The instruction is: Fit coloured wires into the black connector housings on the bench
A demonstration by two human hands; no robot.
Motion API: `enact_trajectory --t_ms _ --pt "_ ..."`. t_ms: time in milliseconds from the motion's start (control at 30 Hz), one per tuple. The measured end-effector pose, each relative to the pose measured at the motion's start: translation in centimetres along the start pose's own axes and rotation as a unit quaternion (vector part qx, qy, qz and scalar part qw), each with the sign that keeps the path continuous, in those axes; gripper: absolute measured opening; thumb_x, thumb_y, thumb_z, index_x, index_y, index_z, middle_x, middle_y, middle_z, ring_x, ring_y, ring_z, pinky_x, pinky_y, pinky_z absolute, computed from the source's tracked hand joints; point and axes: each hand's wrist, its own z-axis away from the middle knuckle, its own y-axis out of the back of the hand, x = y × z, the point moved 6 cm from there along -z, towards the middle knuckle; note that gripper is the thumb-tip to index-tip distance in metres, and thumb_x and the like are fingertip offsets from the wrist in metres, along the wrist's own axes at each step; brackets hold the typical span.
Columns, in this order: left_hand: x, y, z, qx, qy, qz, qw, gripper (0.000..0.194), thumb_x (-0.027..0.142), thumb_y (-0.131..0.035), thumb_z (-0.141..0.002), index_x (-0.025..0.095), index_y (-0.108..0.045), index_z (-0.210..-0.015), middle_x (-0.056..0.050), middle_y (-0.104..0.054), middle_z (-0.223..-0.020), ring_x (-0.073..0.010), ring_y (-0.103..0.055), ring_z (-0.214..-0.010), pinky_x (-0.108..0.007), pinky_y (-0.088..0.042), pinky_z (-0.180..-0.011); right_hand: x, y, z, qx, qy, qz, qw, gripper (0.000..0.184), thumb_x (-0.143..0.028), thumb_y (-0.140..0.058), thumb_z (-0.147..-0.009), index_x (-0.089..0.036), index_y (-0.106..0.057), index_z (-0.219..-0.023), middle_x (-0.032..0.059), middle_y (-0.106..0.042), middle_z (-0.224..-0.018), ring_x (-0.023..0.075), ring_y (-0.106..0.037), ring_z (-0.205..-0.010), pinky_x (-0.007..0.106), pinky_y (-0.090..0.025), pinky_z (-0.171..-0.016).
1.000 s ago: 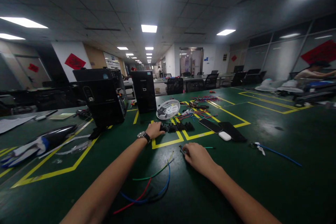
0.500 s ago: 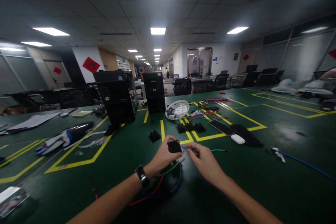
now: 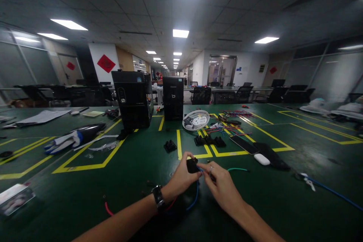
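My left hand, with a watch on its wrist, grips a small black block-shaped part between thumb and fingers. Against the right side of that part, my right hand pinches a blue wire with its fingertips. A length of blue wire curves down below the hands. Part of a red wire shows by the left forearm. Beyond the right hand a green wire sticks out. Similar black parts lie past the hands. The exact joint of wire and part is too small to tell.
Two black computer towers stand at the back. Right of them are a white plastic basket, bundles of coloured wires, a phone and a white case. At left lie a blue-and-white glove and papers.
The view has shifted a little, so the hands and table appear slightly right and lower. The black part has turned in my left hand, and both hands keep their grip.
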Motion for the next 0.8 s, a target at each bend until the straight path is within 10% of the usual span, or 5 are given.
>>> enact_trajectory --t_ms 800 --pt "1.8 -0.2 0.9 0.037 -0.109 -0.162 0.980 0.061 0.008 -0.054 -0.080 0.024 -0.026 -0.132 -0.006 -0.056 -0.108 -0.0188 -0.058 -0.095 -0.034 -0.045 -0.087 -0.2 -0.8 0.2 -0.018 0.001 0.015 1.000 0.044 -0.012 -0.043 -0.090 -0.022 -0.057 -0.131 0.0068 -0.062 -0.093 0.0185 -0.059 -0.083 0.030 -0.046 -0.076"
